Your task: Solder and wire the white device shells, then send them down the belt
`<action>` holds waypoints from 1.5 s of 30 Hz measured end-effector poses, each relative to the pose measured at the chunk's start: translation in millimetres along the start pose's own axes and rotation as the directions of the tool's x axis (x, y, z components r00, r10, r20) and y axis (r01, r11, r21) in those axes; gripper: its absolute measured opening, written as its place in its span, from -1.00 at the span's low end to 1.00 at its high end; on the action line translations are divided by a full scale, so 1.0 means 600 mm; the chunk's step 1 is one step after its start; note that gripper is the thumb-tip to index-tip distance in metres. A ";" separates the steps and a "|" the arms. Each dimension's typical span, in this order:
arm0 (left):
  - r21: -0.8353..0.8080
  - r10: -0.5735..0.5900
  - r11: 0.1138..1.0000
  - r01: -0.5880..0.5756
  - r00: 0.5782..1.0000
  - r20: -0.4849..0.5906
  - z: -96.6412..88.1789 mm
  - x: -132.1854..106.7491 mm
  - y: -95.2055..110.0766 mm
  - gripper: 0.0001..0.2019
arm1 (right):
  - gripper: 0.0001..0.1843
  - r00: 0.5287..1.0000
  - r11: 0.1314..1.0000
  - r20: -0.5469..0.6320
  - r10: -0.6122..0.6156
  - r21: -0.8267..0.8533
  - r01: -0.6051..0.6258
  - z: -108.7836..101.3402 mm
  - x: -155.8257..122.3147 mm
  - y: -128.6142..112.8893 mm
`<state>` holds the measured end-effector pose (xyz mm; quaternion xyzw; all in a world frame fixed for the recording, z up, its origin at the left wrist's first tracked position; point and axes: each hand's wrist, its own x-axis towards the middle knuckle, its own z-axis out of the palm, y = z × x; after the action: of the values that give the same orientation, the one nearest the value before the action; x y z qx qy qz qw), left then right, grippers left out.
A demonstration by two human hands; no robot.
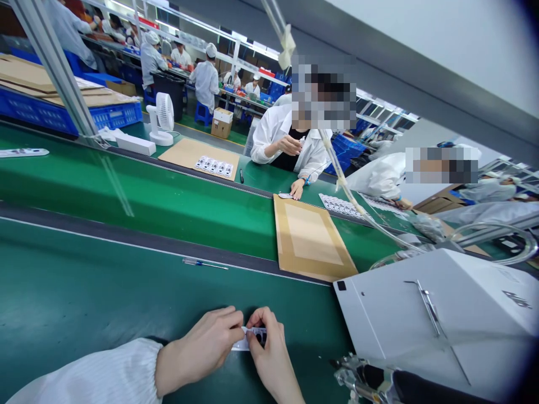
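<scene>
Left hand [203,349] and right hand [269,356], both closed to a fingertip pinch, hold between them a small white printed label strip [241,343] over the green conveyor belt [92,292], with a blue-handled screwdriver [205,264] farther along and a white machine housing [438,320] near the right hand.

white strip [241,345] mostly hidden by fingers [257,321]

Surface: green conveyor bench [105,292]
11 o'clock: small screwdriver [205,264], lying along dark rail
1 o'clock: flat cardboard sheet [309,238]
4 o'clock: white machine casing [438,320]
</scene>
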<state>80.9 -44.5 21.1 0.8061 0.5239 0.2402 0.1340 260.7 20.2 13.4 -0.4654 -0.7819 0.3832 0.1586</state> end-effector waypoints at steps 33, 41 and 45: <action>-0.626 -0.529 0.665 0.407 0.848 -0.011 -0.007 -0.019 0.010 -0.86 | -0.89 0.991 0.998 0.122 -0.061 0.005 0.061 -0.016 0.006 -0.044; -0.540 -0.274 0.830 0.143 0.946 -0.171 0.006 -0.045 0.019 -0.78 | -0.85 0.979 0.993 0.164 -0.120 0.020 0.118 -0.021 0.005 -0.039; -0.471 -0.160 0.881 0.052 0.968 -0.192 0.013 -0.058 0.027 -0.76 | -0.82 0.973 0.987 0.169 -0.158 0.010 0.158 -0.027 0.001 -0.035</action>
<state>86.2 -82.6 13.3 0.6885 0.5069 0.4399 0.2748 257.2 22.1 39.6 -0.3678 -0.8278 0.4061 0.1209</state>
